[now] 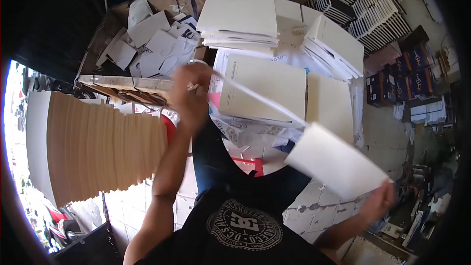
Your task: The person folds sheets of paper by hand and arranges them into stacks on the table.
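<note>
Holding a smooth, flat, cream rectangle of paper (338,161) by its corner in the right fingers (385,194). Cannot tell whether gripping the narrow white strip (260,97) with the curled, blurred left fingers (196,74). Just right of the left fingers, a square-edged cream paper stack (274,79); beyond them, a rough wooden crate (127,83) of loose sheets (161,42).

- Light uneven: daylight at far left burned out to white.
- Dark drape (51,29), upper left, sank near black; far right edge dim.
- Top sheets of the middle paper stack (265,88) caught soft, pale light.
- Left grip (190,93) smeared; right grip (377,201) and pale sheet (338,162) slightly blurred.
- Shirt print (244,225) read fairly crisp.
- Wide lens bowed outlines; corners blacked out.
</note>
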Action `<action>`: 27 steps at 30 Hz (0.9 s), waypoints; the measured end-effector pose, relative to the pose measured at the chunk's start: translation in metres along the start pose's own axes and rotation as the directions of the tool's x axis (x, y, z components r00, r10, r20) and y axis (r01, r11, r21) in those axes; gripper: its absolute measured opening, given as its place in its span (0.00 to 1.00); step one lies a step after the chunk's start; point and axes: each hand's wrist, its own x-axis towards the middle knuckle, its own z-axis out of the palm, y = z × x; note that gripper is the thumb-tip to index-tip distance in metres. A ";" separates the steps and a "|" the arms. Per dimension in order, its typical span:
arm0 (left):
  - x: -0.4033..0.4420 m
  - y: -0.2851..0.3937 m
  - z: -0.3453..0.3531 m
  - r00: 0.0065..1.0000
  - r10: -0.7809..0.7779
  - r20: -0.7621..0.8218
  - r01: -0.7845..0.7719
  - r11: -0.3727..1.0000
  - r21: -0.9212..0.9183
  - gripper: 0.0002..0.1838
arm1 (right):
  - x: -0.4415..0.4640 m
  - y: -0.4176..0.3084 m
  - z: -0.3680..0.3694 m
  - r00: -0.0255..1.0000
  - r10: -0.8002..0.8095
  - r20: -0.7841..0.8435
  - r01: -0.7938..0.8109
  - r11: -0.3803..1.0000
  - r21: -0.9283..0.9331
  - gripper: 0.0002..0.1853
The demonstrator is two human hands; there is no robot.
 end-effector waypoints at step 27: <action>-0.019 -0.002 0.017 0.834 -0.454 0.314 0.403 0.890 0.215 0.19 | 0.025 0.049 0.225 0.635 -0.276 0.721 0.263 0.955 0.135 0.19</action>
